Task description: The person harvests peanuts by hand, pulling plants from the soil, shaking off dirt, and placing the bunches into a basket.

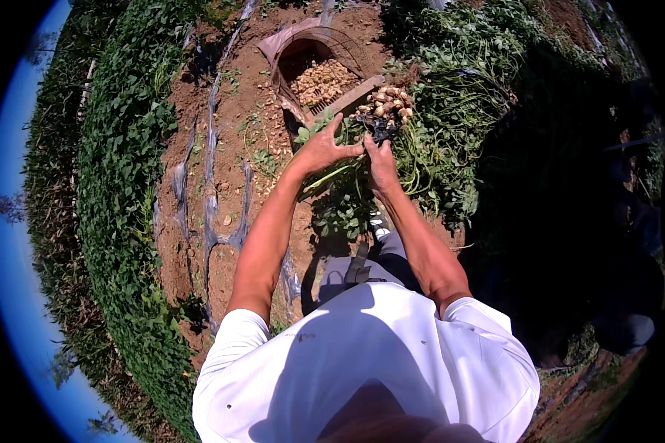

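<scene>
Peanuts [323, 83] are lying in a basket [303, 53]; a board [353, 96] is resting along its near side; a peanut bunch [388, 103] is sitting right of that; plants [451, 148] are lying farther right; bushes [118, 170] are growing far left.

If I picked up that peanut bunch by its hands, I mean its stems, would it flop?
Probably: the stems look long, thin and bendy. The peanut bunch might hang heavy at the pod end, where many plump pods crowd together. It probably wouldn't roll easily, being such a lumpy tangle.
</scene>
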{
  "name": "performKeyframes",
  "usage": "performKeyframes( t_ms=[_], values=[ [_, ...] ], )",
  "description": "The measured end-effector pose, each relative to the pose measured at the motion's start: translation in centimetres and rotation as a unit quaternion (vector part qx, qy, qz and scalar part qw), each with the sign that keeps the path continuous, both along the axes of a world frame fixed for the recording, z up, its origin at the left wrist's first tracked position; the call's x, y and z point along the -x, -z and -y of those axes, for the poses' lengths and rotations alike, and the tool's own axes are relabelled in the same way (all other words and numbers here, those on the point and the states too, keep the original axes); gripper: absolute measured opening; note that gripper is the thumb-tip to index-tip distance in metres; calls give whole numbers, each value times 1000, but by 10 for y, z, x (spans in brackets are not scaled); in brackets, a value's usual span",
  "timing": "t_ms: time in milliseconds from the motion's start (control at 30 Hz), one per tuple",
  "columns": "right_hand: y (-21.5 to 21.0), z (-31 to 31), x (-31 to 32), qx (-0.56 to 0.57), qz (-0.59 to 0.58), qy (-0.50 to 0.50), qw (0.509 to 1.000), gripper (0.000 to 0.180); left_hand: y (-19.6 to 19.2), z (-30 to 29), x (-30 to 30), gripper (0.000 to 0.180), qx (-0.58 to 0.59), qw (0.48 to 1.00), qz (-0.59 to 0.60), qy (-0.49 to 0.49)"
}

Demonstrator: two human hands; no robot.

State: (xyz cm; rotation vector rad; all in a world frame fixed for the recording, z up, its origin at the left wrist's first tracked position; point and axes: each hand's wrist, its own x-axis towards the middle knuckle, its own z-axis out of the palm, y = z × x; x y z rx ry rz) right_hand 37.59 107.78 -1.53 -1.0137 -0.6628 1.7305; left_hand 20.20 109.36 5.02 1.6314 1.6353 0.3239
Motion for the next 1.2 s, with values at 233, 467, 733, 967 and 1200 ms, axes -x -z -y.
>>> performKeyframes(
  t_ms=[233, 467, 733, 967, 1200],
  values=[
    [3, 3, 19, -194, 176, -243, 934, 79, 30, 47, 26, 81, -20, 990, -35, -137],
    [-56, -90, -15, -315, 271, -153, 897, 55, -43, 103, 107, 40, 21, 921, 236, -310],
    [10, -161, 142, -394, 240, -406, 789, 76, -122, 167, 172, 63, 6, 881, 206, -427],
    [35, -82, 168, -73, 121, -728, 671, 74, -160, 228, 221, 35, -1, 934, -22, -356],
    [51, 47, 208, 86, -34, -632, 770, 123, -100, 230, 214, 40, -58, 876, -271, -394]
  ],
)
